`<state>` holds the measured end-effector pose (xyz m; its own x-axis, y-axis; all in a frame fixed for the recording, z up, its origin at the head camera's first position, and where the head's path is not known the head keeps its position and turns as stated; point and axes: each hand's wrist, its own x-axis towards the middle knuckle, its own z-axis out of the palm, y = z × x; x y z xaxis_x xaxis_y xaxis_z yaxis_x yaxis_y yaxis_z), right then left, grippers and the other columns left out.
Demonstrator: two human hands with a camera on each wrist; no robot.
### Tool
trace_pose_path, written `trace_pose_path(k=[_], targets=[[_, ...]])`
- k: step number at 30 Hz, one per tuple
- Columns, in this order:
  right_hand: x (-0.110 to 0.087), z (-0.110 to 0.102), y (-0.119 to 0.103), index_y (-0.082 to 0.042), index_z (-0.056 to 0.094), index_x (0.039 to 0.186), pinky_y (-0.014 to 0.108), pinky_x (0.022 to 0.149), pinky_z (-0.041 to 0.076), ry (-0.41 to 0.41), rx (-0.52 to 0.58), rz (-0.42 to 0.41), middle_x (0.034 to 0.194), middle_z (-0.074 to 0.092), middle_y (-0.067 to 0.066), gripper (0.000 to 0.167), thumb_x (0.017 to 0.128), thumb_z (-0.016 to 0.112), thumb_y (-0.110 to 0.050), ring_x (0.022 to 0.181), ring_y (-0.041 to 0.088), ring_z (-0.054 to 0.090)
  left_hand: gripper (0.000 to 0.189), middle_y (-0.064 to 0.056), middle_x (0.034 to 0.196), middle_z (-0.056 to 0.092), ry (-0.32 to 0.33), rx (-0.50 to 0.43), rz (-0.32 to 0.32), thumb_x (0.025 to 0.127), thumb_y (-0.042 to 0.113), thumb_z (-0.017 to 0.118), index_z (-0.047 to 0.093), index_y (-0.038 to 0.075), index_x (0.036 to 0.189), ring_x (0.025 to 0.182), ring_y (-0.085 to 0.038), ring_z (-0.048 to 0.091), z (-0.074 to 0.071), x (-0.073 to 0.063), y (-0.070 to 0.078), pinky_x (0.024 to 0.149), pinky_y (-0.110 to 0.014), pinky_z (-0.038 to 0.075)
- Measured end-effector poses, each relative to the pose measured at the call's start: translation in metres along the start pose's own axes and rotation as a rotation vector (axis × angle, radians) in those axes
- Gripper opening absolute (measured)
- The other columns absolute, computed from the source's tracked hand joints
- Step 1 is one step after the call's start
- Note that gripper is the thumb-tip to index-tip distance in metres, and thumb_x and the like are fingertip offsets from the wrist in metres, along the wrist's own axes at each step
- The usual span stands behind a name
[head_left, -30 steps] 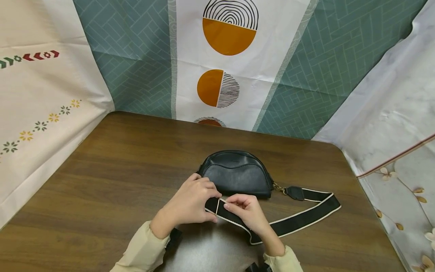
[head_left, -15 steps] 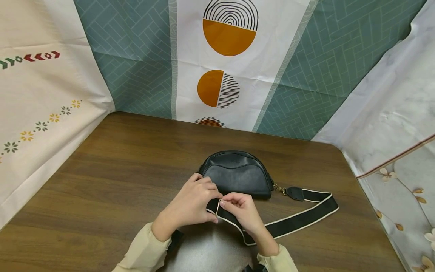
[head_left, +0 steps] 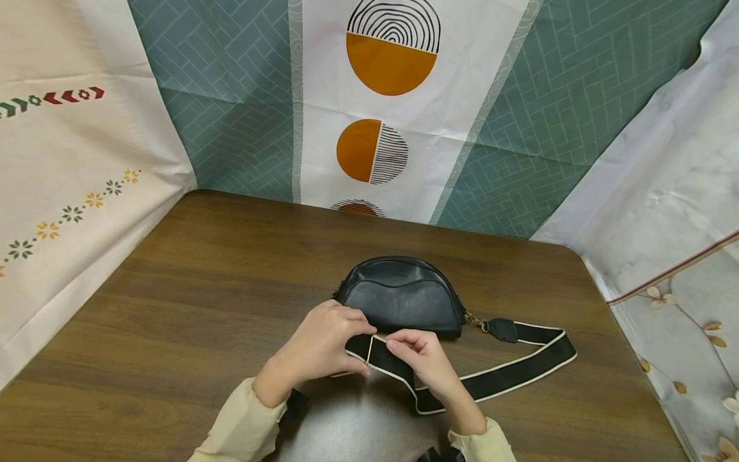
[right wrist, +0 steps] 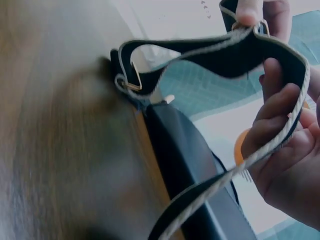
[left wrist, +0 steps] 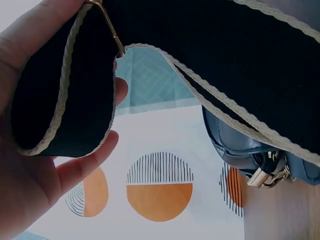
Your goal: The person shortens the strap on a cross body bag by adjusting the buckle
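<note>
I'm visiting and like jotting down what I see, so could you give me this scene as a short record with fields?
Handbag: black, half-moon shaped, on a wood-grain table
Strap: black, cream-edged, joined to the handbag by a gold-tone clasp
Slide buckle: thin, gold-tone, on the strap
Left hand: holds the strap at the slide buckle
Right hand: pinches the strap beside it
Backdrop: green and white, with orange-and-striped circles

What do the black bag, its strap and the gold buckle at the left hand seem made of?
Bag: leather or imitation leather, smooth with a soft sheen; I can't tell which. Strap: probably woven fabric, matte black with braided cream edging. Buckle: likely metal, gold-toned and shiny.
</note>
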<state>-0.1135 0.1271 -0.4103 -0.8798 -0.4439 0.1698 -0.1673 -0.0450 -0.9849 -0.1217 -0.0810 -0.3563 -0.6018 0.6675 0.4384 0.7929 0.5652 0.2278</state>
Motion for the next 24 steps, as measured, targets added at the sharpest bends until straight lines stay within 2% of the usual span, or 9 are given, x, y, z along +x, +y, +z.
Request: trace_pose_path(k=[10, 18, 24], targets=[[-0.001, 0.001, 0.0, 0.02, 0.053, 0.089, 0.017, 0.053, 0.046, -0.056, 0.04, -0.019, 0.075, 0.063, -0.005, 0.018, 0.087, 0.051, 0.003, 0.063, 0.004, 0.057, 0.052, 0.006, 0.084, 0.062, -0.016, -0.044, 0.0, 0.052, 0.045, 0.08, 0.07, 0.011, 0.09, 0.079, -0.01, 0.056, 0.0, 0.001, -0.001, 0.075, -0.029, 0.039], [0.002, 0.005, -0.002, 0.021, 0.053, 0.087, 0.014, 0.052, 0.042, -0.042, 0.042, -0.048, 0.074, 0.061, -0.005, 0.018, 0.086, 0.052, 0.003, 0.06, 0.001, 0.053, 0.05, 0.008, 0.081, 0.062, -0.026, -0.036, 0.037, 0.051, 0.045, 0.081, 0.07, 0.014, 0.089, 0.079, -0.009, 0.055, 0.001, 0.004, 0.001, 0.076, -0.029, 0.038], [0.005, 0.009, -0.002, 0.019, 0.054, 0.084, 0.014, 0.054, 0.038, 0.012, 0.012, -0.046, 0.071, 0.059, -0.009, 0.016, 0.086, 0.054, 0.003, 0.059, 0.0, 0.047, 0.049, 0.007, 0.079, 0.06, -0.027, -0.028, 0.06, 0.052, 0.042, 0.081, 0.07, 0.012, 0.089, 0.077, -0.009, 0.056, 0.001, 0.008, 0.003, 0.075, -0.027, 0.039]])
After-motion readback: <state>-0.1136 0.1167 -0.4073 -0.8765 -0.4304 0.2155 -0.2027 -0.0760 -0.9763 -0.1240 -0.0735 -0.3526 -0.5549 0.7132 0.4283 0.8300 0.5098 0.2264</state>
